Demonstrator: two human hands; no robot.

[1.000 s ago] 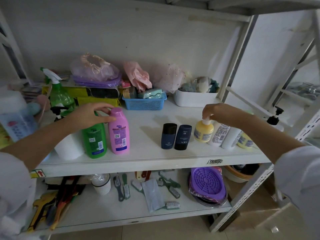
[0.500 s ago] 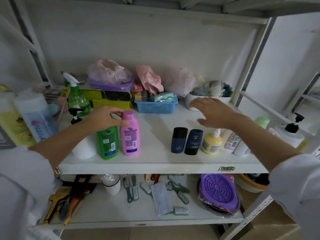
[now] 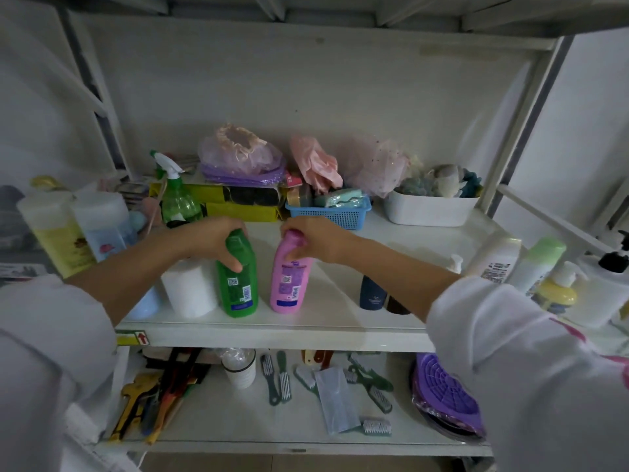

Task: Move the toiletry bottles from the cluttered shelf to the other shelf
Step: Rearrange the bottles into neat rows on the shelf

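Note:
A green bottle [image 3: 238,284] and a pink bottle [image 3: 289,284] stand side by side near the front of the middle shelf [image 3: 306,330]. My left hand [image 3: 211,241] is closed around the top of the green bottle. My right hand [image 3: 313,241] grips the cap of the pink bottle. A white bottle [image 3: 189,289] stands just left of the green one. Two dark bottles [image 3: 372,294] sit to the right, partly hidden behind my right forearm. More bottles, white [image 3: 493,260], pale green [image 3: 537,264] and a yellow pump bottle [image 3: 558,291], crowd the right end.
Behind stand a green spray bottle [image 3: 178,199], a blue basket [image 3: 335,212], a white tub [image 3: 429,211] and bagged items. Large bottles [image 3: 58,229] fill the left neighbouring shelf. The lower shelf [image 3: 289,441] holds brushes, tools and a purple dish [image 3: 449,396].
My right hand left the yellow pump bottle, swung left and closed on the pink bottle's cap. My left hand shifted onto the green bottle. The camera moved closer.

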